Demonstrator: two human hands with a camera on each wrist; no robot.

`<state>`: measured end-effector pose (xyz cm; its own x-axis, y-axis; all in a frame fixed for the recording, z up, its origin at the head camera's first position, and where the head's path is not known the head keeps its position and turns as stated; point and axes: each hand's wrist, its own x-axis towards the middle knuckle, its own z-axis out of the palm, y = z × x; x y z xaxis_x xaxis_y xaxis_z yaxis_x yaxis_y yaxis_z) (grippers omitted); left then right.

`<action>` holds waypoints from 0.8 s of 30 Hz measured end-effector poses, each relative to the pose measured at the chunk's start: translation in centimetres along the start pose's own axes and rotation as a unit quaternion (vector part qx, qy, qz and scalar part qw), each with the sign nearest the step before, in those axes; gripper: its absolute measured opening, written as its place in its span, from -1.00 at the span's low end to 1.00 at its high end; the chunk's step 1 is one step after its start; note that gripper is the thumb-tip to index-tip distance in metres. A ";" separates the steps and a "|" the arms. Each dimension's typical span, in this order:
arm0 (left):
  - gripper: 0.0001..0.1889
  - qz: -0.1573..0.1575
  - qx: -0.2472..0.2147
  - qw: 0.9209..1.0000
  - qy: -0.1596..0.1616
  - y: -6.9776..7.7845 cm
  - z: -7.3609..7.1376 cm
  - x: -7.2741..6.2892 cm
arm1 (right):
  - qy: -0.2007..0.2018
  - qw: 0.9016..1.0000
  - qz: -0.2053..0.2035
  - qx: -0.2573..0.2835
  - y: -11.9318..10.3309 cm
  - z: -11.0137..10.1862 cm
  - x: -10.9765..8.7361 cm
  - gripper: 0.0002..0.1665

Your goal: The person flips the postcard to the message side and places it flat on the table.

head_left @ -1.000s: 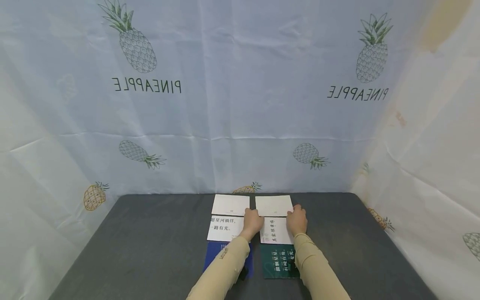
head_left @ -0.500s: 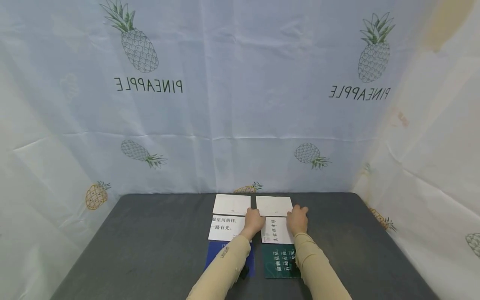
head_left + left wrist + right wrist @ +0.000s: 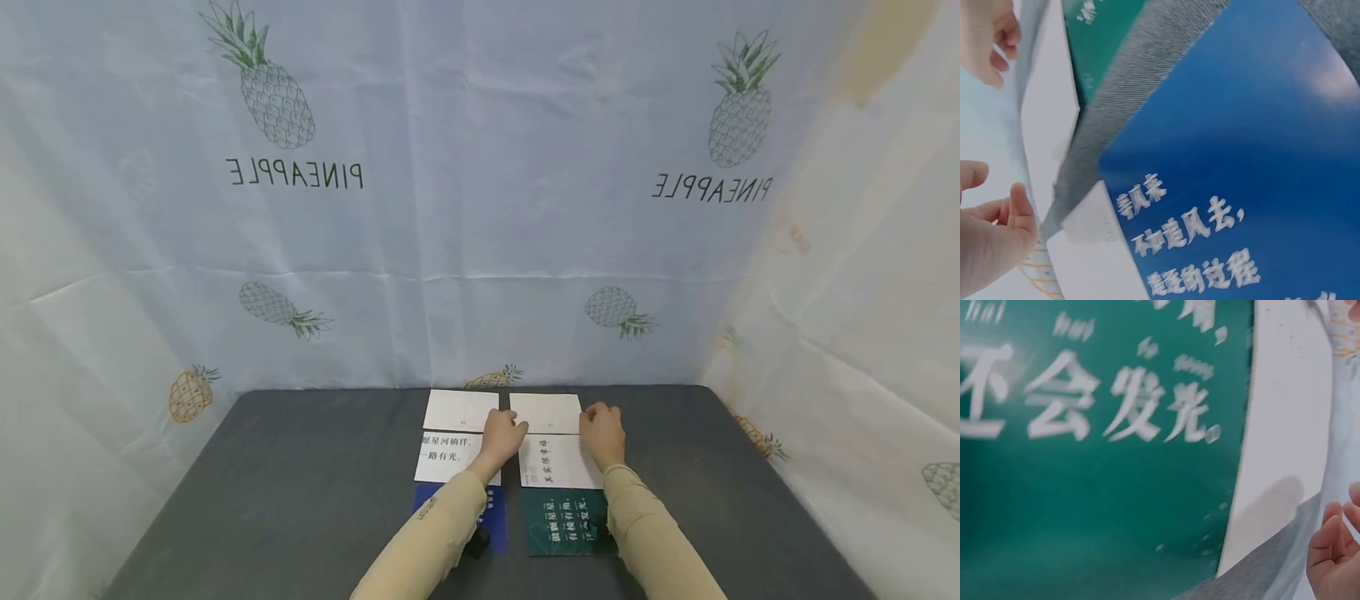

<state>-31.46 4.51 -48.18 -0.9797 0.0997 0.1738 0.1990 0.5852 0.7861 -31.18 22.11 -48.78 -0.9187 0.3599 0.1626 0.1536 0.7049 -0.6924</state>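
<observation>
Postcards lie flat in two columns. My left hand (image 3: 501, 435) is over the right edge of a white card with two printed lines (image 3: 438, 468). Its loosely bent fingers hold nothing, and the thumb stands apart in the left wrist view. My right hand (image 3: 603, 433) is by the right edge of a white card with vertical writing (image 3: 534, 467); its bent fingers are bare in the right wrist view. Behind are two nearly blank white cards, a left one (image 3: 459, 408) and a right one (image 3: 543, 410). A blue card (image 3: 1241, 125) and a green card (image 3: 1104, 494) lie nearest the body, partly beneath the forearms.
The dark grey tabletop (image 3: 315, 483) extends to both sides of the cards. A pale pineapple-print curtain (image 3: 480, 217) hangs along the back edge, with light cloth on either side. A black wrist device (image 3: 477, 543) sits under the left sleeve.
My left hand has shifted slightly back and left, its forearm swinging left. My right hand has moved a little rightward, uncovering more of the written white card and the green card. The cards look unmoved.
</observation>
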 end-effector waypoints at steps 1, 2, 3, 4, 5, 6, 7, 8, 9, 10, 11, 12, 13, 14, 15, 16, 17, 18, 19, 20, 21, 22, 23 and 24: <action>-0.61 0.008 0.000 1.000 -0.002 0.1 -0.3 -0.1 | 0.001 1.000 -0.003 0.005 -0.1 -0.1 -0.1 -0.67; -0.61 0.017 -0.003 1.000 -0.003 0.3 -0.6 -0.2 | 0.004 1.000 -0.009 0.013 -0.1 -0.1 -0.1 -0.67; -0.61 0.025 -0.007 1.000 -0.006 0.4 -0.9 -0.3 | 0.005 1.000 -0.014 0.023 -0.2 -0.1 -0.2 -0.67; -0.61 0.030 -0.011 0.999 -0.010 0.6 -1.3 -0.4 | 0.006 0.999 -0.020 0.029 -0.3 -0.1 -0.3 -0.67; -0.61 0.035 -0.013 0.999 -0.012 0.7 -1.7 -0.5 | 0.008 0.999 -0.026 0.034 -0.4 -0.1 -0.4 -0.66; -0.61 0.041 -0.015 0.999 -0.012 0.8 -2.1 -0.6 | 0.008 0.999 -0.032 0.042 -0.6 0.0 -0.5 -0.66; -0.61 0.045 -0.015 0.999 -0.011 0.8 -2.5 -0.6 | 0.008 0.998 -0.040 0.048 -0.8 0.0 -0.6 -0.66; -0.62 0.048 -0.016 0.999 -0.010 0.8 -3.0 -0.7 | 0.008 0.997 -0.047 0.056 -1.1 0.1 -0.8 -0.65; -0.62 0.050 -0.014 0.999 -0.009 0.7 -3.4 -0.8 | 0.006 0.996 -0.053 0.065 -1.4 0.1 -0.9 -0.65; -0.62 0.052 -0.011 0.999 -0.007 0.6 -3.9 -0.9 | 0.005 0.996 -0.059 0.069 -1.7 0.2 -1.1 -0.66; -0.63 0.055 -0.008 0.998 -0.003 0.3 -4.4 -1.0 | 0.005 0.995 -0.067 0.075 -2.0 0.3 -1.2 -0.66; -0.63 0.058 -0.006 0.998 0.000 0.1 -4.8 -1.1 | 0.001 0.994 -0.072 0.083 -2.4 0.3 -1.4 -0.66; -0.64 0.062 -0.003 0.998 0.004 -0.2 -5.3 -1.3 | -0.002 0.993 -0.076 0.088 -2.8 0.4 -1.7 -0.66; -0.64 0.065 -0.001 0.998 0.007 -0.6 -5.8 -1.5 | -0.006 0.993 -0.077 0.094 -3.2 0.5 -1.9 -0.66; -0.64 0.066 0.001 0.998 0.009 -1.0 -6.3 -1.8 | -0.010 0.992 -0.081 0.098 -3.6 0.6 -2.2 -0.66; -0.64 0.066 0.002 0.998 0.013 -1.4 -6.8 -2.0 | -0.018 0.991 -0.083 0.103 -4.0 0.8 -2.6 -0.66; -0.64 0.065 0.004 0.998 0.020 -1.9 -7.3 -2.3 | -0.027 0.990 -0.086 0.109 -4.4 1.0 -3.0 -0.64; -0.63 0.062 0.003 0.998 0.026 -2.4 -7.8 -2.7 | -0.040 0.989 -0.085 0.114 -4.7 1.2 -3.4 -0.63; -0.63 0.058 0.004 0.998 0.030 -2.9 -8.1 -3.0 | -0.051 0.988 -0.086 0.119 -5.0 1.4 -3.7 -0.61; -0.62 0.050 0.007 0.998 0.033 -3.3 -8.5 -3.2 | -0.063 0.987 -0.087 0.122 -5.3 1.7 -4.0 -0.58; -0.61 0.042 0.008 0.998 0.036 -3.7 -8.7 -3.5 | -0.077 0.985 -0.091 0.124 -5.5 1.9 -4.4 -0.55; -0.59 0.037 0.010 0.999 0.038 -4.2 -8.9 -3.8 | -0.091 0.983 -0.093 0.126 -5.7 2.1 -4.7 -0.50; -0.58 0.030 0.011 0.999 0.038 -4.6 -9.1 -4.0 | -0.105 0.982 -0.099 0.124 -5.8 2.3 -5.0 -0.46; -0.56 0.027 0.013 0.999 0.037 -4.9 -9.2 -4.1 | -0.121 0.980 -0.103 0.123 -5.9 2.5 -5.2 -0.41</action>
<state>-28.17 -6.20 -47.24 -0.9632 0.0721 0.2590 0.2490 0.6022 0.7585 -28.17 14.57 -47.28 -0.9848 0.0493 0.1665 -0.1095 0.5679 -0.8158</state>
